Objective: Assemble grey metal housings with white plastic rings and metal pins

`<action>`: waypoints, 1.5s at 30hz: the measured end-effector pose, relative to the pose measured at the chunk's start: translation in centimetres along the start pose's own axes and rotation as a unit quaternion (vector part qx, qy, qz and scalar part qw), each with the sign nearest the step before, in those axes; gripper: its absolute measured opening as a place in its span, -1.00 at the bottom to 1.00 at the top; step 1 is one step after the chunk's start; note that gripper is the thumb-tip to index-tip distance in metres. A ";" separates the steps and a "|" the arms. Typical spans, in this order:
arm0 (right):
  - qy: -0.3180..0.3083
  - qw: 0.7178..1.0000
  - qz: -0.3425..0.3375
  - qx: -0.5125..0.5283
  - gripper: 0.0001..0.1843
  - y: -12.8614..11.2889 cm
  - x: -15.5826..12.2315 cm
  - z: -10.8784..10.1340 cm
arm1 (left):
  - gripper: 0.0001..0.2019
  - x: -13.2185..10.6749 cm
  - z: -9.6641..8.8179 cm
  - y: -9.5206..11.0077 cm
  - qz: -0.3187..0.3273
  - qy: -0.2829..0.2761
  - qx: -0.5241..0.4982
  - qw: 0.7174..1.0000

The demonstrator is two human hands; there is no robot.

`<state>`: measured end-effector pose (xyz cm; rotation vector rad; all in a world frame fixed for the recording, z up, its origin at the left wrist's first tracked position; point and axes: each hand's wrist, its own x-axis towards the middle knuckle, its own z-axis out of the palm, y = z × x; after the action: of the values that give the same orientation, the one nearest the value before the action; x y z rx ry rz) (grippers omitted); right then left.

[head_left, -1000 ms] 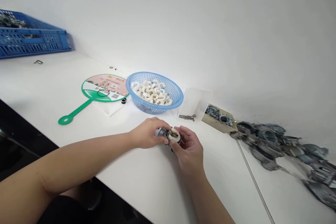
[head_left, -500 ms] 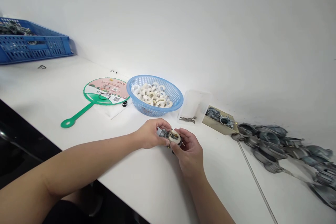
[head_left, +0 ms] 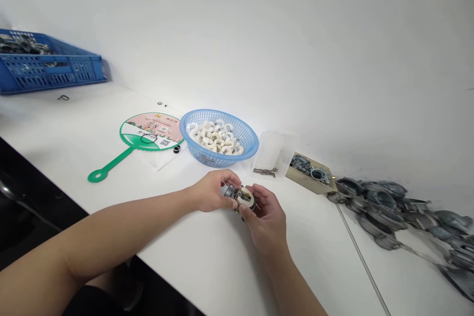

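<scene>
Between my two hands is a grey metal carburetor (head_left: 230,191) with a white horseshoe-shaped float (head_left: 245,199) facing up on its near end. My left hand (head_left: 217,191) grips the body from the left, thumb along the near side and fingers over the far side. From the right, my right hand (head_left: 264,211) curls around the float end, its thumb at the float's near edge and its fingers behind. Palms and fingers cover part of the body. Straight behind stands a blue round basket (head_left: 222,159) heaped with white floats (head_left: 217,138).
A clear plastic box (head_left: 276,150) holds thin metal pins, beside a small carton (head_left: 309,178) of metal parts. Grey metal castings (head_left: 381,207) pile up at right. At left lie a green-rimmed hand fan (head_left: 151,128) and a blue crate (head_left: 55,76) of parts.
The whole view has shifted slightly, with things appearing a little lower. Both hands keep hold of the carburetor, which looks turned only slightly, if at all.
</scene>
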<state>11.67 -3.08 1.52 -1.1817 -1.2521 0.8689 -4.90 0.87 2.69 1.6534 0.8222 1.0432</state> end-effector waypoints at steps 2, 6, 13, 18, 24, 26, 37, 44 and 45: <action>-0.002 1.000 -0.005 -0.008 -0.43 0.1 0.0 0.0 | -0.63 0.0 0.0 0.1 0.004 0.000 0.015 1.000; 0.000 1.000 -0.011 -0.016 -0.44 0.1 0.0 0.1 | -0.63 0.0 0.2 0.1 -0.007 0.018 0.022 1.000; 0.013 1.000 -0.020 -0.006 -0.46 0.1 -0.1 0.4 | -0.61 0.1 0.4 -0.1 -0.010 0.024 0.013 1.000; 0.013 1.000 -0.004 0.018 -0.42 0.0 0.0 0.4 | -0.59 0.1 0.3 -0.1 -0.007 0.027 0.010 1.000; 0.006 1.000 0.000 0.025 -0.41 0.0 -0.1 0.4 | -0.67 0.2 0.3 -0.5 -0.007 0.027 -0.026 0.999; 0.007 1.000 -0.004 0.015 -0.40 0.0 -0.2 0.4 | -0.63 0.2 0.3 -0.6 -0.021 0.027 -0.051 0.998; -0.017 1.000 -0.003 0.016 -0.37 0.4 0.0 0.1 | -0.61 0.5 -0.1 -0.6 -0.006 0.013 -0.024 1.000; -0.040 0.999 -0.012 0.013 -0.36 0.4 0.1 -0.3 | -0.53 0.0 -0.6 0.0 0.005 -0.040 -0.024 0.999; -0.042 0.999 -0.010 0.014 -0.36 0.4 0.1 -0.4 | -0.56 0.0 -0.6 0.2 0.006 -0.042 -0.024 0.999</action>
<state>12.10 -2.96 1.14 -1.1183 -1.3146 0.9266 -5.43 0.99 2.91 1.6512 0.7276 0.9869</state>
